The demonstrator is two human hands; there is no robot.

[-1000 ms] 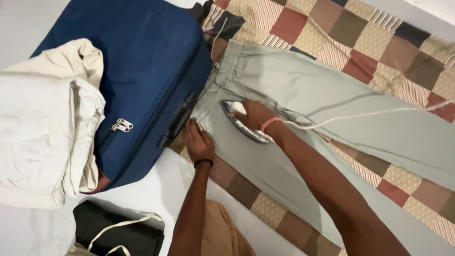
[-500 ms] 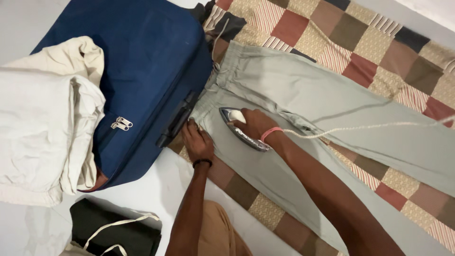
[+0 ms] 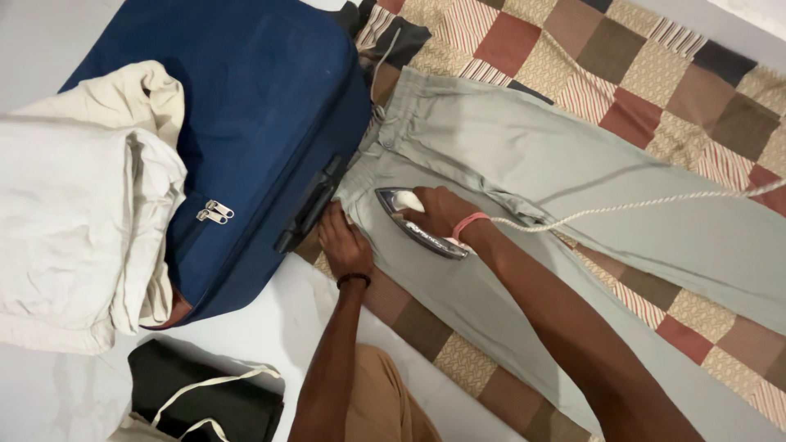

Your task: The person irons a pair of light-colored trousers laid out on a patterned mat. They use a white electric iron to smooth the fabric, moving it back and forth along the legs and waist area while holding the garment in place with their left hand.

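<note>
Iron [image 3: 413,223]: a small metal iron with a shiny sole and a pale handle, lying flat on the upper part of the grey trousers [image 3: 540,164], near the waistband and towards the quilt's left edge, its pointed nose aimed up and left.
Right hand [image 3: 442,211]: its grip is wrapped shut around the iron's handle; a pink band sits on the wrist.
Cord [image 3: 639,205]: a whitish braided cord runs from the iron's heel, across the trousers, out past the right edge of the view.
Left hand [image 3: 344,244]: pressed flat, fingers spread, on the trousers' near edge just beside the iron, holding nothing; a dark band sits on the wrist.
Trousers: pale grey, spread flat, waistband at the suitcase, legs running towards the lower right.
Quilt [image 3: 606,57]: patchwork of red, brown, tan and striped squares, lying on the white floor [image 3: 270,323] under the trousers.
Edges: the blue suitcase [image 3: 246,106] butts against the waistband, close to the iron's nose and the left hand.
Open room: long smooth cloth lies to the right along both legs.
Around: folded cream cloth [image 3: 78,221] rests on the suitcase; a black bag [image 3: 205,401] sits on the floor below.
</note>
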